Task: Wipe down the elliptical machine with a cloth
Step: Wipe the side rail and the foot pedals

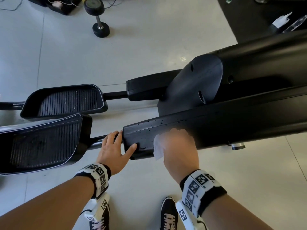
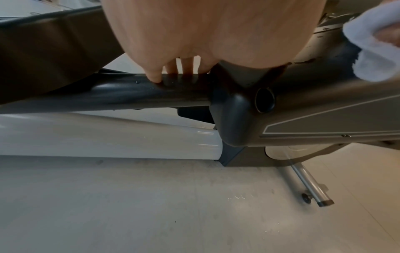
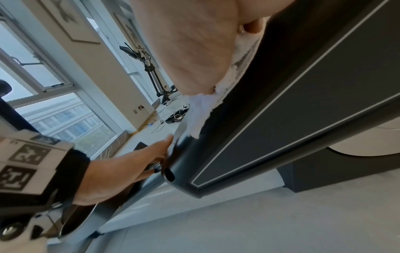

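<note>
On the near black plastic arm cover of the elliptical machine (image 1: 207, 127), low beside me: my right hand (image 1: 178, 146) presses a crumpled white cloth (image 1: 157, 147) against its top and side face, fingers curled over the cloth, motion-blurred. Water droplets bead on the cover left of the cloth. My left hand (image 1: 114, 150) is spread flat, fingers on the dark metal tube (image 2: 108, 93) just beside the cover's end, thumb on the cover's side; it grips nothing.

Judgement: mid-wipe. I should run overlapping strokes toward the droplets, wrap the rounded end, and keep bracing left so the arm doesn't swing.

Outward: two ribbed black foot pedals (image 1: 66, 101), pale tiled floor (image 1: 66, 47), a black dumbbell (image 1: 98, 17), cables, a dark mat. Windows show in the right wrist view.
</note>
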`<action>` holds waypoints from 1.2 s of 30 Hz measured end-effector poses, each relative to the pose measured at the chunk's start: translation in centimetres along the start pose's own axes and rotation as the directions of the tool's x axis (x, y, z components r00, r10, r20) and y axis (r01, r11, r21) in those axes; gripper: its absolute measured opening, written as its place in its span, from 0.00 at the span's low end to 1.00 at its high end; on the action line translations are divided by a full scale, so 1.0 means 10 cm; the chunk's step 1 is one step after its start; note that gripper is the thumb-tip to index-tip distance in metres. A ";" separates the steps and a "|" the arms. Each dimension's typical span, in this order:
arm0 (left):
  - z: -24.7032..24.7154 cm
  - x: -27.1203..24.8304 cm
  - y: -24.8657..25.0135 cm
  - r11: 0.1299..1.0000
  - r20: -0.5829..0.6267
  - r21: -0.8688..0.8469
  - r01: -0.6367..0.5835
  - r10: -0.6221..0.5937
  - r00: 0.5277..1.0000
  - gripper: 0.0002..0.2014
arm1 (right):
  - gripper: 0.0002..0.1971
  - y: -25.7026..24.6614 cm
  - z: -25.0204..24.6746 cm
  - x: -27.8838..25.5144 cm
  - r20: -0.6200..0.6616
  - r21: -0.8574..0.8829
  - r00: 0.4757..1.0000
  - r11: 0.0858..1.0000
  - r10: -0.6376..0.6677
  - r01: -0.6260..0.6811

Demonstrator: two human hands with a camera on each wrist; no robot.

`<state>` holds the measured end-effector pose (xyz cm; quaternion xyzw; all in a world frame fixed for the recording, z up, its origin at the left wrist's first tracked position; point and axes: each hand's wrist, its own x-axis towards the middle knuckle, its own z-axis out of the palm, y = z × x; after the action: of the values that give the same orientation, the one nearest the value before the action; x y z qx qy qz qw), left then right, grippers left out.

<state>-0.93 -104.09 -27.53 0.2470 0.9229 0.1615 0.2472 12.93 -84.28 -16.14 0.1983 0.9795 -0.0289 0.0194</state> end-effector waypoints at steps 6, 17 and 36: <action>-0.03 0.03 -0.08 0.999 0.021 -0.025 -0.020 0.021 1.000 0.45 | 0.10 0.44 -0.19 -0.02 -0.028 -0.039 0.997 0.997 0.071 -0.072; -0.05 0.02 -0.04 0.999 0.019 -0.017 -0.046 0.046 0.999 0.42 | 0.12 0.15 -0.11 0.19 -0.057 -0.063 0.995 0.994 0.086 -0.089; -0.07 0.09 -0.10 0.997 0.041 -0.053 -0.049 0.051 0.998 0.40 | 0.16 0.65 -0.42 0.29 0.007 -0.133 0.985 0.976 0.175 -0.172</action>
<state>-2.32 -104.56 -27.71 0.2671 0.9065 0.1861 0.2689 12.69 -76.93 -12.40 0.2811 0.9580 0.0360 0.0443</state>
